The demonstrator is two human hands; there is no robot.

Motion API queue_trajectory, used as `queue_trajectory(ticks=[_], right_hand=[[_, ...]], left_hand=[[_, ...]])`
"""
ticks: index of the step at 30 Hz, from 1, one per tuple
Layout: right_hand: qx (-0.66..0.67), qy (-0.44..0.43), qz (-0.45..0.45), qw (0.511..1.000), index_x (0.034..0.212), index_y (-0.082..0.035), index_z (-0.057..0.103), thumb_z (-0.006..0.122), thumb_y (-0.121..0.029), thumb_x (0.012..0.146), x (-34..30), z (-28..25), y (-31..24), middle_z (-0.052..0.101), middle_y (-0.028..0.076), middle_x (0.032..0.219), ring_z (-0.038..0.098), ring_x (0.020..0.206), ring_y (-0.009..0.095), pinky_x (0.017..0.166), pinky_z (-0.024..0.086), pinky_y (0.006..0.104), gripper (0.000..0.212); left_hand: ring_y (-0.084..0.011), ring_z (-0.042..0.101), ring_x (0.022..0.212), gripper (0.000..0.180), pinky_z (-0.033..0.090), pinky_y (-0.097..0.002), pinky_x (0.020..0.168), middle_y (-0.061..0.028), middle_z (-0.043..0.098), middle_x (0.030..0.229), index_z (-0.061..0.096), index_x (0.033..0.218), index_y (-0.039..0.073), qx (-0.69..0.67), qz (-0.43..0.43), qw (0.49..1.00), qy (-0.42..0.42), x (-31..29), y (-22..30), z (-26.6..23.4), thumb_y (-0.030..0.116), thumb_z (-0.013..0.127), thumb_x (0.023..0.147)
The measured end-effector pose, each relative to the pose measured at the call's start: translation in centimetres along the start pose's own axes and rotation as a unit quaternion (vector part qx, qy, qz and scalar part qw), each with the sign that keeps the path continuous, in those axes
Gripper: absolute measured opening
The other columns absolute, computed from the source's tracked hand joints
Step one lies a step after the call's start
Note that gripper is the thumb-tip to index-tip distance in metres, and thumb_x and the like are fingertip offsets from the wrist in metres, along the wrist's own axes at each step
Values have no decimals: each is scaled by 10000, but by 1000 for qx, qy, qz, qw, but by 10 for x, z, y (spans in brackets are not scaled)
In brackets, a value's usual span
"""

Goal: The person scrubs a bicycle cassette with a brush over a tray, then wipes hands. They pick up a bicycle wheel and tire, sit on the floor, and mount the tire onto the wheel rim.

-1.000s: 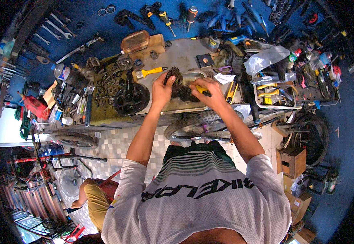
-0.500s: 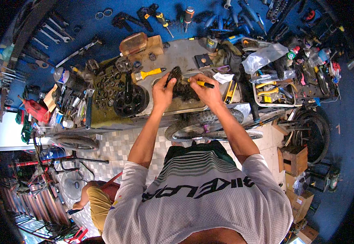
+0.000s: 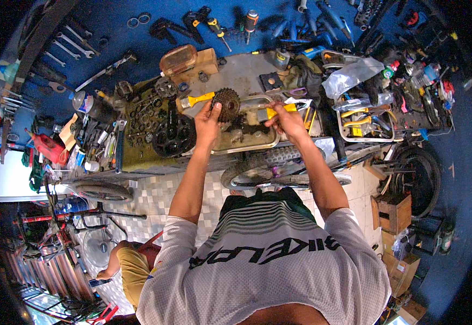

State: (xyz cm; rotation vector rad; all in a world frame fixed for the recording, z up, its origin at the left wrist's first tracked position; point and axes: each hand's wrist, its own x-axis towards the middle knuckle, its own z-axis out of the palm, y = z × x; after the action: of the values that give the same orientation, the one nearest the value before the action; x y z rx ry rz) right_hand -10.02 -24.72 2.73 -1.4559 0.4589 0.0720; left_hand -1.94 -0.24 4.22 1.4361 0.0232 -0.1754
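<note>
Just above the frame's centre, the left hand (image 3: 209, 129) grips a sprocket cassette (image 3: 228, 106), now turned broad-face up, while the right hand (image 3: 291, 125), fingers closed round a yellow-handled brush (image 3: 275, 113), has moved rightward, leaving brush and cassette apart over the tray (image 3: 272, 142).

Rough metal cassette (image 3: 228, 106), plastic brush handle (image 3: 272, 113)

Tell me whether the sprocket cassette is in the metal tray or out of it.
Out: the left hand grips the sprocket cassette at its edge, and it covers part of the metal tray from view.
</note>
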Motion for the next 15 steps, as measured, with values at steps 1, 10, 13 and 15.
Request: queue_trajectory(ticks=[1,10,13,15], right_hand=[[-38,-8,-24,999,1085,-40,690,608,-450,989,3,-9,11,755,103,766,564,491,116,474,458,291,429],[-556,-95,-258,785,1232,-67,630,781,-391,818,-29,3,14,706,238,1005,680,952,431,833,555,533,547],[-540,-90,-234,803,1216,-82,626,779,-342,825,-30,0,0,701,214,1035,665,982,429,870,553,509,494],[-488,-62,-362,792,1129,-64,652,739,-320,870,-35,1,-23,684,180,993,655,962,393,832,545,474,374]], left_hand=[[-50,591,748,473,501,-266,547,3,691,1024,607,1339,39,-21,-18,1000,-5,1,1,1,326,710,979],[-155,647,1040,538,519,-366,846,-49,670,1224,582,1329,14,-94,-106,988,-64,27,-20,-25,430,657,996],[-190,630,1098,582,471,-379,947,-89,675,1211,576,1319,-29,-50,-96,993,-55,37,-26,-28,456,635,1003],[-201,633,1082,585,476,-371,945,-108,684,1178,580,1305,-45,-46,-133,987,-73,41,-24,-32,459,621,1010]])
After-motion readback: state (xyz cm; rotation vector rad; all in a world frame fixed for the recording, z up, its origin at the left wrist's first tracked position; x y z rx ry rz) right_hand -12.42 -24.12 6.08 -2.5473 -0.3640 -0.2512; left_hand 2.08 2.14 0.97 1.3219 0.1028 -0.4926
